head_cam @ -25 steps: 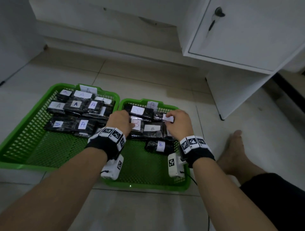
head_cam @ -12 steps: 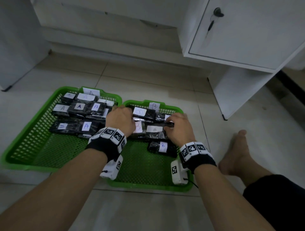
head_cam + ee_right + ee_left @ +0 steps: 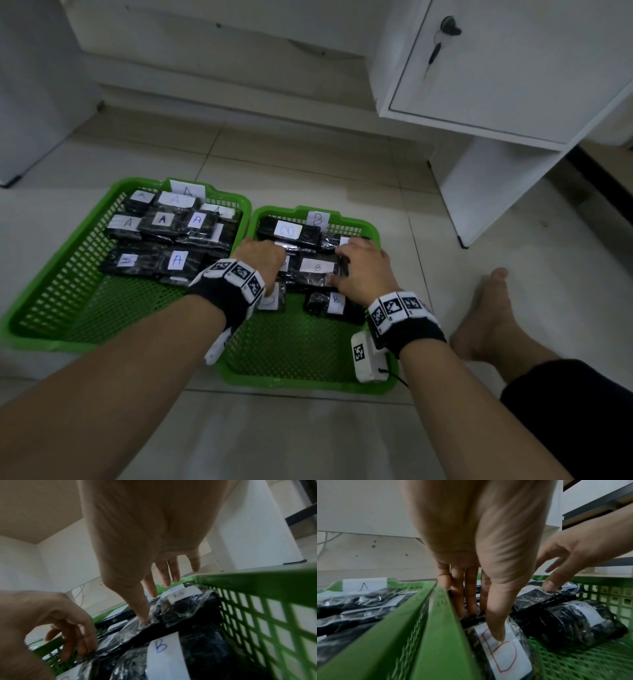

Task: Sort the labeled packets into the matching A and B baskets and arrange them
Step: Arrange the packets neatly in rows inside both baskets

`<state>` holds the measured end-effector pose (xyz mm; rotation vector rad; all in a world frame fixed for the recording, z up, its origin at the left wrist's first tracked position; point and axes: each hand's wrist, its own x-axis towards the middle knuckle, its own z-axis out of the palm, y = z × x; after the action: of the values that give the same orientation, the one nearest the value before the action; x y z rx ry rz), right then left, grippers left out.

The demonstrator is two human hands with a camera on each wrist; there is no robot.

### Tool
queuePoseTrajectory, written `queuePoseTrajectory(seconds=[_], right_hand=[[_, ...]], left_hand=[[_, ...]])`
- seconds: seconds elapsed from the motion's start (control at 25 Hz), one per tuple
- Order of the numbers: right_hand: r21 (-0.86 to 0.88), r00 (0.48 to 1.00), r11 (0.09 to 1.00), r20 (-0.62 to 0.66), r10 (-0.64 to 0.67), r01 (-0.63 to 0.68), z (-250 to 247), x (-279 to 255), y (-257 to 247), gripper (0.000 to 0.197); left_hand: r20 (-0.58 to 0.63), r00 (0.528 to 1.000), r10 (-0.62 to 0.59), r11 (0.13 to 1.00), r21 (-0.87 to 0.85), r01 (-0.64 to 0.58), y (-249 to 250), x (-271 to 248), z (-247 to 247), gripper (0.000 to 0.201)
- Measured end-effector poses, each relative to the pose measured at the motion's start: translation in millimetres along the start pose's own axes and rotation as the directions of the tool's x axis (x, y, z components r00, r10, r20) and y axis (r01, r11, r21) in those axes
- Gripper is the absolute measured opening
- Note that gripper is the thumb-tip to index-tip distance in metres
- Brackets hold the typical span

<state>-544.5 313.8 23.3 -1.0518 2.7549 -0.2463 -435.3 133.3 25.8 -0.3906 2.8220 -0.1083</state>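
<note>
Two green mesh baskets stand side by side on the floor. The A basket (image 3: 51,342) on the left holds several black packets with A labels (image 3: 162,219). The B basket (image 3: 301,383) holds several B packets. My left hand (image 3: 262,255) reaches in by the B basket's left wall; straight fingers (image 3: 469,601) press on the packets, and the thumb touches a packet with a red B label (image 3: 505,655). My right hand (image 3: 363,270) lies spread over a B packet (image 3: 317,267), its thumb (image 3: 142,612) pressing on the plastic wrap. Another B packet (image 3: 161,646) lies just under that wrist.
A white cabinet (image 3: 513,68) with a key in its lock (image 3: 445,31) stands at the back right, its side panel reaching the floor. My bare foot (image 3: 489,308) rests right of the B basket. Tiled floor (image 3: 308,164) stretches behind the baskets.
Both hands have drawn a little nearer to me inside the B basket. The red-labelled packet has slid toward me from under the left hand. The right hand has left the far-right packet.
</note>
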Motion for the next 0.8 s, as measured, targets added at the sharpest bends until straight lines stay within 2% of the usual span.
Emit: queuePoseTrajectory(seconds=[0.08,0.2,0.28,0.4,0.44,0.52,0.64,0.8], right_hand=[[-0.06,0.996,0.997,-0.071,-0.061,0.056,-2.9,1.4,-11.0,0.053],[-0.099,0.972,0.975,-0.113,-0.208,0.197,-5.3,0.4,-40.7,0.04],[-0.098,0.951,0.946,0.001,-0.31,0.309,-0.5,-2.2,-66.7,0.026],[-0.189,0.897,0.882,0.196,-0.397,0.432,9.6,-2.8,-95.2,0.03],[-0.209,0.886,0.869,0.231,-0.402,0.448,10.3,-0.9,-100.7,0.036],[-0.268,0.867,0.832,0.27,-0.419,0.486,11.4,4.6,-108.0,0.043],[-0.333,0.839,0.777,0.319,-0.44,0.534,16.3,8.0,-116.8,0.037],[-0.196,0.871,0.864,0.279,-0.404,0.463,20.6,8.3,-112.2,0.044]], left_hand=[[-0.006,1.0,-0.002,0.999,-0.053,0.001,-5.4,-1.8,-3.3,0.019],[-0.175,0.979,-0.106,0.985,-0.152,0.08,-18.4,-7.4,-2.6,0.024],[-0.238,0.937,-0.257,0.95,-0.242,0.199,-31.2,-11.5,-2.6,0.04],[-0.075,0.892,-0.445,0.836,-0.392,0.384,-44.4,-21.3,-4.7,0.059],[-0.024,0.892,-0.451,0.818,-0.41,0.403,-46.0,-23.2,-2.8,0.062],[-0.01,0.913,-0.408,0.833,-0.412,0.368,-46.4,-23.3,4.8,0.063],[-0.024,0.926,-0.376,0.86,-0.382,0.339,-49.6,-19.3,8.9,0.064],[-0.032,0.939,-0.342,0.879,-0.365,0.307,-49.7,-15.6,8.6,0.049]])
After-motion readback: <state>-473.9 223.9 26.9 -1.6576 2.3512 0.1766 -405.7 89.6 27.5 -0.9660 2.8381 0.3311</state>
